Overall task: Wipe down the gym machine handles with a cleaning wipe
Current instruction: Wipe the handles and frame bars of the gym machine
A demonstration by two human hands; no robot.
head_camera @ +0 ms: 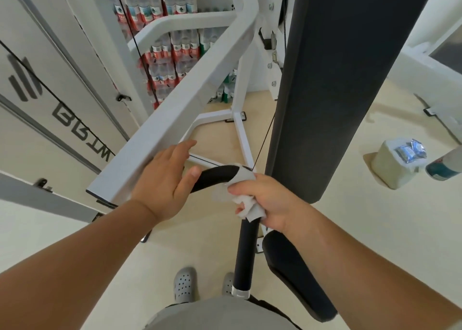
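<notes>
Gripping the wipe (251, 212) round the bend of the handle (210, 178), dead centre, my right hand (262, 202) curls tight to scrub; my left hand (165, 179), at its 9 o'clock, straight-fingered, thumb against the handle, probably steadies it.

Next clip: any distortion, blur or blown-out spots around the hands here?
Head view: strong wide-angle bend, so the white frame and black pad lean and the forearms balloon towards the edges. Head view: light is soft and even, with faint shadows. The left hand and right hand are sharp, the wipe is very bright with only faint folds, and the bottles behind look soft.
</notes>
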